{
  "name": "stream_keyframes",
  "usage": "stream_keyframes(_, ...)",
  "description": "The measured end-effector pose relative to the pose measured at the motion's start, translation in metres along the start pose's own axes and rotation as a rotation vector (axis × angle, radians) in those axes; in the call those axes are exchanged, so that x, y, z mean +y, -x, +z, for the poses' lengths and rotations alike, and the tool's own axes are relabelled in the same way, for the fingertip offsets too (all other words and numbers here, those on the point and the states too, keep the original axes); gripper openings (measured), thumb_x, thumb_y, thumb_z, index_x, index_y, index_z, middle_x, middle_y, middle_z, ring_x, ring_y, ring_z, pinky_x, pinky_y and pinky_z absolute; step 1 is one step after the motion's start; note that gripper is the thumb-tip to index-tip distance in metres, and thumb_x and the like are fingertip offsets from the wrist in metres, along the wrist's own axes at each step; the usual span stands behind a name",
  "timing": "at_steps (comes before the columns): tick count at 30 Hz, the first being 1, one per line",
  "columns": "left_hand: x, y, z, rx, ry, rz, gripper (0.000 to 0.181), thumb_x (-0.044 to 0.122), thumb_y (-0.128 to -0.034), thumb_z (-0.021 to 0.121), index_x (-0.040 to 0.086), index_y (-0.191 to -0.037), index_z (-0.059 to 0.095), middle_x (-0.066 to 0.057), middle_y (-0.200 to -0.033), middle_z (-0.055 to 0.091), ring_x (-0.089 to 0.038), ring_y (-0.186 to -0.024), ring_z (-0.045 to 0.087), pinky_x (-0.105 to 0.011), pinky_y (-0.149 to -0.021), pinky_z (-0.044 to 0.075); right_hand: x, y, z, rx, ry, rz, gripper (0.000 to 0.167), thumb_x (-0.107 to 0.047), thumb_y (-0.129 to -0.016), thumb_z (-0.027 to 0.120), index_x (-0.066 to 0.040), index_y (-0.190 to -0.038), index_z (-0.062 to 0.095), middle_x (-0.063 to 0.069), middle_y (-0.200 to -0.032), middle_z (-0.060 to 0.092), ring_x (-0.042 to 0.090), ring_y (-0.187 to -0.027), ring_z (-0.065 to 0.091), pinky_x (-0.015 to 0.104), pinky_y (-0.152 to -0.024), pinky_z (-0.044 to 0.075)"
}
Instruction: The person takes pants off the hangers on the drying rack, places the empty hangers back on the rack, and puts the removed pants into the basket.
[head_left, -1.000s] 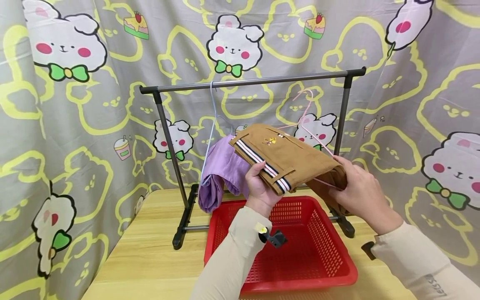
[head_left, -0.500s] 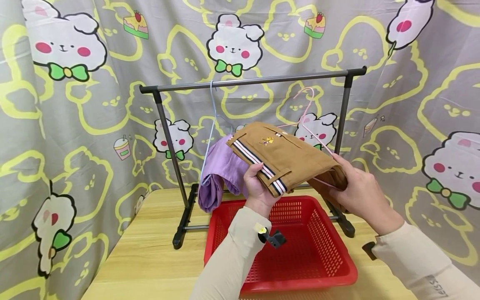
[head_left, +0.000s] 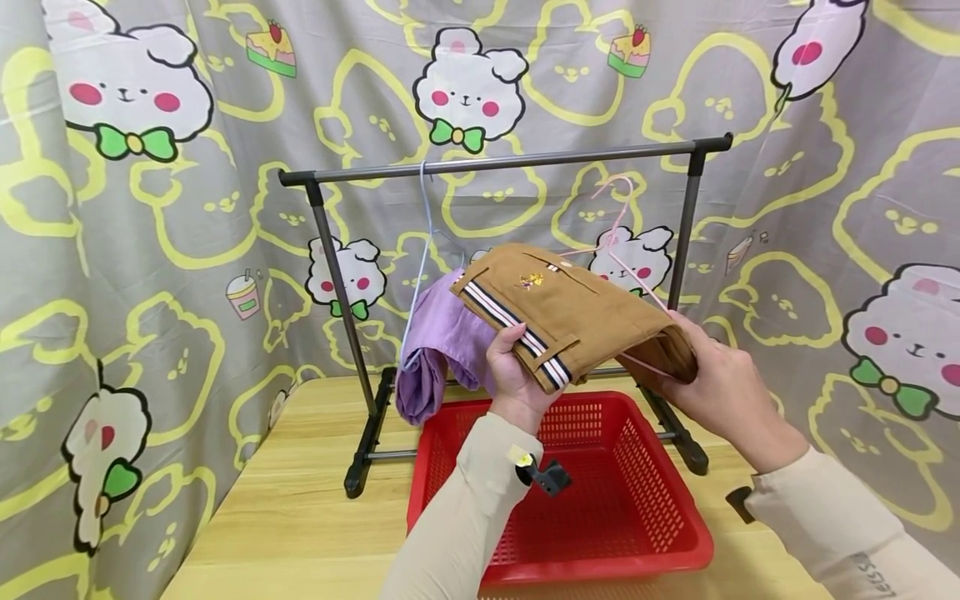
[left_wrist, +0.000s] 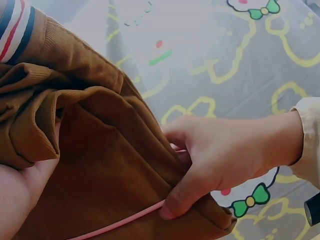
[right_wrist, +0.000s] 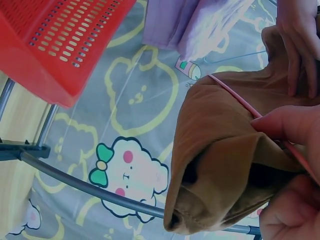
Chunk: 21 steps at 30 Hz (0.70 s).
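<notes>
Grey curtain [head_left: 570,100], printed with yellow outlines and white rabbit-like heads with green bows, encloses the space behind the red basket [head_left: 600,573] and to both sides of it. Beneath the basket lies a pale, wood-grained tabletop [head_left: 277,500], most widely exposed to the basket's left, as I see it looking over the person's shoulders. Behind the basket stands a metal garment rack [head_left: 517,164]; its black feet [head_left: 358,475] rest on the tabletop to either side of the basket, and its rail runs above and beyond the basket's far edge. From that rail a light blue hanger [head_left: 427,200] carries a purple garment [head_left: 450,329], folded over, near the basket's far left corner.

Above the far part of the basket, raised clear of it, is the brown garment [head_left: 577,308], tilted, its striped waistband towards the basket's left. The left hand [head_left: 521,379] pinches this waistband, thumb on top and fingers beneath. The right hand [head_left: 723,379], above the basket's right side, is closed with thumb and fingers about the pink hanger [head_left: 637,280] and the cloth edge beside it; the hanger's hook shows just below the rail.
</notes>
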<state>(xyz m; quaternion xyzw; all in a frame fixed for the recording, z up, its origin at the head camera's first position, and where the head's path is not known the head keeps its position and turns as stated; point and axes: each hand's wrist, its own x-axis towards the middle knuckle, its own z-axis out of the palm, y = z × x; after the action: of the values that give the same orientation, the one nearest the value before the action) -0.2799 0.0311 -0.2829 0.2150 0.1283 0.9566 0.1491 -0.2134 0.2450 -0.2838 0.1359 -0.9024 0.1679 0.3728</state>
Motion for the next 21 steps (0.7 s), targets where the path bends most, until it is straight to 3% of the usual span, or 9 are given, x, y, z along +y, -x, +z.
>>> stream_keyframes(14, -0.0005, -0.0009, 0.0000, -0.058, 0.023, 0.003, 0.070, 0.025, -0.0499, 0.082, 0.013, -0.112, 0.052, 0.001, -0.105, 0.062, -0.013, -0.095, 0.059, -0.032, -0.088, 0.045, 0.0026, 0.0022, 0.0004, 0.018, 0.025, -0.029, 0.078, -0.015, -0.067, 0.086, -0.007, -0.134, 0.047, 0.026, -0.089, 0.065, 0.042, -0.071, 0.063, 0.057, -0.058, 0.049)
stream_keyframes(21, 0.0015, -0.0020, 0.0021, -0.108, 0.034, 0.008, 0.072, 0.021, -0.0514, 0.080, 0.013, -0.116, 0.049, 0.000, -0.110, 0.060, -0.014, -0.099, 0.057, -0.033, -0.091, 0.043, 0.0050, 0.0034, 0.0001, -0.012, 0.027, 0.009, 0.074, -0.018, -0.070, 0.085, -0.003, -0.131, 0.047, 0.029, -0.092, 0.065, 0.047, -0.073, 0.062, 0.061, -0.060, 0.047)
